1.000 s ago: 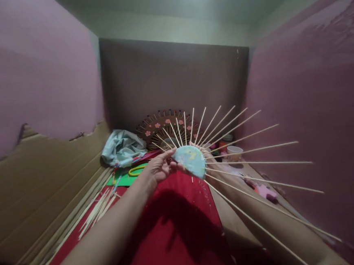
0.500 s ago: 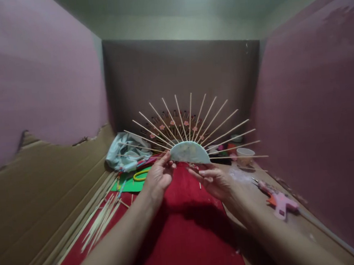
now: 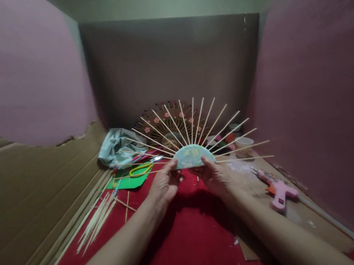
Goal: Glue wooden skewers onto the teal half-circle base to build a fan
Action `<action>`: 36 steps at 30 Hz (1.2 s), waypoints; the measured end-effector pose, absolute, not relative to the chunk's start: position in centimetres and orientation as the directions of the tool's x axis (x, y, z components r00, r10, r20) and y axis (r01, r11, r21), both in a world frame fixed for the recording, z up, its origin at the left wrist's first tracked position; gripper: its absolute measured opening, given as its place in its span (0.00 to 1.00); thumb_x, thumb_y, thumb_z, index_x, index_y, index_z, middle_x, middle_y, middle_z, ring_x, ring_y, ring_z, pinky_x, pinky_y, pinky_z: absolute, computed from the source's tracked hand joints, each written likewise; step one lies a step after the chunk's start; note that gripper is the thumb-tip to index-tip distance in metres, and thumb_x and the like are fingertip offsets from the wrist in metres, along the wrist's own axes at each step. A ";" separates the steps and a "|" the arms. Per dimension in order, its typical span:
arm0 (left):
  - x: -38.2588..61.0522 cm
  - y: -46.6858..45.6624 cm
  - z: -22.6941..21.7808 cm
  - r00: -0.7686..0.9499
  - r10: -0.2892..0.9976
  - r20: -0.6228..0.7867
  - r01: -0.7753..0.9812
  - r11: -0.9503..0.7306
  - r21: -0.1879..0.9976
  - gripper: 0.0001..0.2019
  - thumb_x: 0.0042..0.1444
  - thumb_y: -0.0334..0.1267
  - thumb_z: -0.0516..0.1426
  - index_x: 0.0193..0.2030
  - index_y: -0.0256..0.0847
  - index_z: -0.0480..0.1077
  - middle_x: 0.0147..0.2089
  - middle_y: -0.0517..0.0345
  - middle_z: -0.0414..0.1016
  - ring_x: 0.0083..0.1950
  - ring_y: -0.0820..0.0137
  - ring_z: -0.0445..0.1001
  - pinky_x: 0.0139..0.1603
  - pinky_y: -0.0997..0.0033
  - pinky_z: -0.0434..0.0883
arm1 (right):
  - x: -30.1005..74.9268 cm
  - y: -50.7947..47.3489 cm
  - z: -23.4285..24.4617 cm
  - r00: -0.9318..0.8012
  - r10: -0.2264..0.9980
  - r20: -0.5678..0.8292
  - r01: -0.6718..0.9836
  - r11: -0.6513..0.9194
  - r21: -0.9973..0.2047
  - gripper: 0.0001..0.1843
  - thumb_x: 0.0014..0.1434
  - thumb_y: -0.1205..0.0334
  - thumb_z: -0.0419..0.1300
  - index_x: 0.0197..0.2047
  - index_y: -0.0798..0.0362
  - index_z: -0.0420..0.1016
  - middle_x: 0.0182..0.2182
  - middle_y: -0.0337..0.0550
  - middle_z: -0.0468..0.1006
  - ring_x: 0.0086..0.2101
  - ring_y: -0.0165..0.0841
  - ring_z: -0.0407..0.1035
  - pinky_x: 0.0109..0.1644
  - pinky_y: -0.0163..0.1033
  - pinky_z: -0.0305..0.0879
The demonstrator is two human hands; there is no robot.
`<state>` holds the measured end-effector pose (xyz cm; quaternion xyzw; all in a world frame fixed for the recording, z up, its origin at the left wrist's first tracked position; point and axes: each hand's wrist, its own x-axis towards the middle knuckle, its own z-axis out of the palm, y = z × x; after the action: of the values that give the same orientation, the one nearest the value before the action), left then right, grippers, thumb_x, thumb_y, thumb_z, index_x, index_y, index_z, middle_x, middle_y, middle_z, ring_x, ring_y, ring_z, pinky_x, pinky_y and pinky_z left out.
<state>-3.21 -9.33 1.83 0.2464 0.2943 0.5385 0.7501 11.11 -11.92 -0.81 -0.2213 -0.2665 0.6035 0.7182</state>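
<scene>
Both hands hold up a stick fan (image 3: 192, 155): a pale blue half-disc with faint flowers, from which several thin wooden skewers spread out in a half circle. My left hand (image 3: 165, 184) pinches the disc's lower left edge with thumb and fingers. My right hand (image 3: 214, 176) grips the lower right edge. The fan stands upright above a red cloth (image 3: 185, 234), flat edge down.
A finished brown fan with pink flowers (image 3: 164, 123) leans on the back wall. A crumpled light blue cloth (image 3: 119, 147), green sheet (image 3: 128, 180) and yellow scissors (image 3: 140, 169) lie at left. Loose skewers (image 3: 95, 222) lie beside cardboard. A pink glue gun (image 3: 276, 190) and cup (image 3: 243, 144) sit at right.
The fan turned from tilted to the right to upright and facing me. My right hand came up from below and closed on the disc's right edge.
</scene>
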 end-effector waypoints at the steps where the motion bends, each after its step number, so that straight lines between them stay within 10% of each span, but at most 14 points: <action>1: -3.3 -9.7 1.8 0.298 0.933 -0.200 -0.599 0.346 0.723 0.04 0.49 0.31 0.62 0.28 0.34 0.71 0.21 0.61 0.71 0.17 0.78 0.64 0.15 0.78 0.58 | 11.1 -12.0 -0.8 0.132 0.985 0.112 -0.750 0.173 -0.638 0.16 0.43 0.63 0.71 0.37 0.58 0.77 0.33 0.46 0.83 0.32 0.35 0.77 0.38 0.40 0.76; 5: -3.7 -11.6 2.2 0.624 0.736 -0.263 -0.015 0.347 0.938 0.16 0.49 0.45 0.62 0.23 0.34 0.70 0.18 0.58 0.68 0.14 0.78 0.59 0.12 0.77 0.50 | 11.0 -12.1 -0.9 0.137 0.984 0.110 -0.754 0.175 -0.633 0.13 0.44 0.64 0.71 0.34 0.60 0.77 0.30 0.44 0.82 0.29 0.34 0.76 0.34 0.37 0.76; 8: -4.0 -12.2 3.0 0.511 0.847 0.145 0.092 -0.222 0.971 0.10 0.50 0.40 0.61 0.24 0.37 0.70 0.19 0.61 0.66 0.18 0.76 0.61 0.20 0.75 0.57 | 10.8 -12.3 -1.0 0.118 0.987 0.110 -0.757 0.161 -0.634 0.14 0.45 0.64 0.70 0.36 0.61 0.77 0.32 0.46 0.82 0.30 0.34 0.76 0.34 0.38 0.77; 11: -4.4 -11.3 3.4 0.247 0.678 0.692 0.289 -0.733 0.615 0.02 0.51 0.32 0.61 0.29 0.38 0.72 0.30 0.57 0.72 0.33 0.70 0.68 0.37 0.68 0.66 | 10.4 -12.7 -1.1 0.096 0.992 0.080 -0.742 0.125 -0.658 0.18 0.43 0.63 0.71 0.38 0.61 0.78 0.32 0.47 0.82 0.31 0.36 0.76 0.33 0.40 0.78; 13: -4.8 -10.4 3.3 0.238 0.528 0.815 0.417 -0.814 0.406 0.01 0.52 0.31 0.61 0.32 0.38 0.72 0.34 0.54 0.73 0.38 0.66 0.68 0.43 0.64 0.65 | 10.1 -13.0 -1.2 0.081 0.994 0.071 -0.733 0.107 -0.672 0.19 0.43 0.63 0.71 0.39 0.61 0.78 0.33 0.47 0.82 0.31 0.36 0.76 0.32 0.39 0.78; 26: -5.3 -8.8 3.2 0.285 0.405 0.869 0.569 -0.801 0.187 0.06 0.56 0.31 0.57 0.29 0.40 0.71 0.32 0.55 0.70 0.39 0.64 0.66 0.44 0.61 0.64 | 9.5 -13.9 -1.5 -0.046 0.992 0.120 -0.667 0.058 -0.743 0.16 0.48 0.63 0.68 0.42 0.59 0.78 0.37 0.45 0.81 0.35 0.35 0.74 0.36 0.40 0.76; 32: -6.7 -8.6 4.6 0.028 0.609 0.792 0.382 -0.739 0.555 0.04 0.56 0.34 0.55 0.31 0.40 0.67 0.30 0.59 0.66 0.35 0.69 0.66 0.39 0.68 0.65 | 9.9 -13.6 -1.5 0.010 0.998 0.070 -0.727 0.055 -0.685 0.12 0.45 0.65 0.70 0.35 0.60 0.78 0.30 0.43 0.80 0.31 0.34 0.74 0.34 0.41 0.77; 36: -6.7 -10.3 5.3 0.201 0.746 0.635 0.128 -0.663 0.738 0.05 0.56 0.36 0.55 0.31 0.40 0.66 0.29 0.62 0.66 0.30 0.73 0.64 0.33 0.72 0.63 | 10.2 -13.3 -1.6 0.033 0.998 0.045 -0.732 0.055 -0.679 0.13 0.45 0.65 0.70 0.36 0.61 0.78 0.32 0.46 0.81 0.32 0.35 0.75 0.34 0.41 0.77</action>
<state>-6.75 -10.26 5.28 0.7233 0.3018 0.5553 0.2782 10.17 -13.34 -1.63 -0.2478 -0.2690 0.6411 0.6747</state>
